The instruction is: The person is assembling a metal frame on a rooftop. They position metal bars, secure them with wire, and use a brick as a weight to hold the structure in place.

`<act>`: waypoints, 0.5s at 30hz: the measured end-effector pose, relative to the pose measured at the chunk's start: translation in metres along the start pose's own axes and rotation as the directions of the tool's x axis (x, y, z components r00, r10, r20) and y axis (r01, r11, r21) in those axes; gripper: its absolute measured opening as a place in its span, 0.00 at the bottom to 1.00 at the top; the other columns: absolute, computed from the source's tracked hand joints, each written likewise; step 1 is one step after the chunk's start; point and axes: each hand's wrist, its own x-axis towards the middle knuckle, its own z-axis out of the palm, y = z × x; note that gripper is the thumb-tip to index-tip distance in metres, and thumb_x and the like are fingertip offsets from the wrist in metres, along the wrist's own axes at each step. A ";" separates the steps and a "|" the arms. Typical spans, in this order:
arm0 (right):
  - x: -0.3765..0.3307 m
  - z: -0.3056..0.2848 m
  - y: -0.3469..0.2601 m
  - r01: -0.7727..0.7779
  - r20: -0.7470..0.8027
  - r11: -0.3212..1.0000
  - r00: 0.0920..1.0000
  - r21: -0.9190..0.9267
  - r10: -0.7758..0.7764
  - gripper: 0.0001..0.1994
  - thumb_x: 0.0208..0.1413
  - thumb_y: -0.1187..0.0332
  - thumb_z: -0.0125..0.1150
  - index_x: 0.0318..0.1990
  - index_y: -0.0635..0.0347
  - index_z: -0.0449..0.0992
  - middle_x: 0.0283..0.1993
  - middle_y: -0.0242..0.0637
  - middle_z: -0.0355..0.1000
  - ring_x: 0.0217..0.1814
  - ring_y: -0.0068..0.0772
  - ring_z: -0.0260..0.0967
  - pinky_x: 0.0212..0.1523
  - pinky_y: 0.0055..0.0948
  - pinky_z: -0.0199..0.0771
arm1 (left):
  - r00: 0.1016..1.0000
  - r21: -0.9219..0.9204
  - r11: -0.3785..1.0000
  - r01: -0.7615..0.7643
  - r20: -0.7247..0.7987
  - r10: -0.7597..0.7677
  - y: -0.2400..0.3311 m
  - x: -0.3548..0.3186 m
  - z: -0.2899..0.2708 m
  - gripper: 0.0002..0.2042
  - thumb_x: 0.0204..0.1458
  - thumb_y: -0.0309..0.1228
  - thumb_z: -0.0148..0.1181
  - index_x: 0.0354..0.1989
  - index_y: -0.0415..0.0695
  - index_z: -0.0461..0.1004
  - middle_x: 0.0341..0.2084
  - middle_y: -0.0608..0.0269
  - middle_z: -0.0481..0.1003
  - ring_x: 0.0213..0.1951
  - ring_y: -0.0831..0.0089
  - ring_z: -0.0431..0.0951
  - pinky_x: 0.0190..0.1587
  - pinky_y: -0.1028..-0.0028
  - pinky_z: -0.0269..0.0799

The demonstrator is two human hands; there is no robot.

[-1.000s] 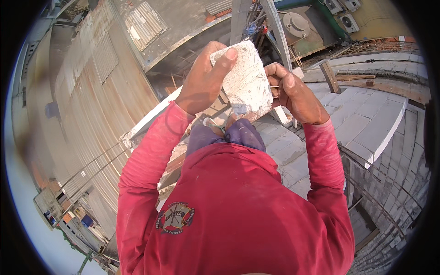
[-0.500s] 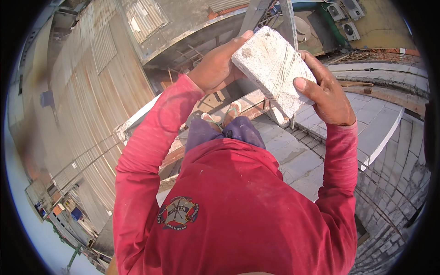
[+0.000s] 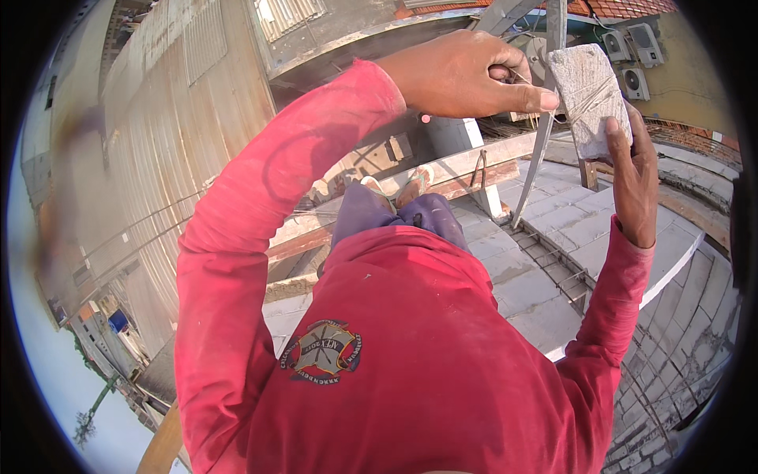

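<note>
My right hand (image 3: 636,186) grips a pale, rough rectangular block (image 3: 580,130) from its right and lower side, thumb pressed on the front face. Thin string (image 3: 598,96) is wound in several slanting turns around the block's middle. To the block's left, my left hand (image 3: 462,75) is closed in a pinch, its thumb pointing at the block. A thin strand of the string shows at these fingers and runs toward the block; part of it is hard to follow. The left hand no longer touches the block itself, as far as I can see.
A slim metal post (image 3: 534,170) rises just behind the block. My feet are by a wooden plank (image 3: 505,150). Right of my legs lie white slabs (image 3: 513,288) with a gap of reinforcing bars (image 3: 557,265). A corrugated roof (image 3: 170,150) spreads left; air-conditioner units (image 3: 645,46) hang at far right.
The block has moved right in my right hand and turned more upright. My left hand has let go of the block's left end and now pinches the string beside it.
</note>
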 end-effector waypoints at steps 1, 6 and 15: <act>-0.001 -0.003 0.004 0.018 -0.062 0.998 0.998 0.066 -0.014 0.23 0.66 0.60 0.48 0.60 0.69 0.65 0.55 0.44 0.70 0.54 0.31 0.69 0.49 0.25 0.69 | 1.000 -0.042 0.999 0.024 -0.007 -0.025 -0.003 -0.002 -0.001 0.26 0.55 0.55 0.56 0.33 0.38 0.76 0.22 0.65 0.71 0.27 0.75 0.73 0.31 0.74 0.67; -0.016 -0.042 0.035 0.023 0.005 0.835 0.999 0.549 -0.031 0.32 0.59 0.53 0.59 0.65 0.63 0.60 0.61 0.43 0.65 0.59 0.36 0.67 0.57 0.35 0.69 | 0.998 -0.084 0.995 -0.052 0.024 0.054 -0.035 -0.002 -0.002 0.25 0.58 0.53 0.52 0.31 0.39 0.76 0.22 0.64 0.72 0.29 0.76 0.71 0.35 0.73 0.65; -0.017 -0.029 -0.005 -0.017 0.089 0.976 0.995 -0.217 0.037 0.26 0.60 0.61 0.60 0.61 0.68 0.67 0.57 0.47 0.68 0.60 0.34 0.65 0.61 0.32 0.62 | 1.000 -0.075 0.997 -0.016 -0.019 0.015 -0.014 -0.019 -0.026 0.24 0.58 0.53 0.52 0.30 0.42 0.77 0.19 0.68 0.68 0.25 0.77 0.67 0.30 0.73 0.61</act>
